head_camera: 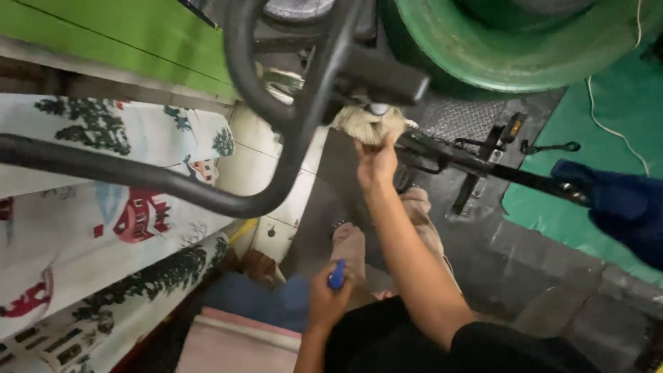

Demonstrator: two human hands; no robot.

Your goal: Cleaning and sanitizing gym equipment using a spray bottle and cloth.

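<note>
Right hand [376,164] raised, fingers closed around a pale rag [369,124], pressed against the black frame [304,103] under the green drum [497,48]. Left hand [327,298] low near the lap, fingers wrapped round a blue bottle [337,275]. Printed fabric [103,228] at left; green mat [608,131] at right.

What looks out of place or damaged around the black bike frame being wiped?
Nothing stands out. The right hand presses a pale cloth against the black frame; the left hand holds a blue-topped bottle. No spill or breakage shows.
</note>
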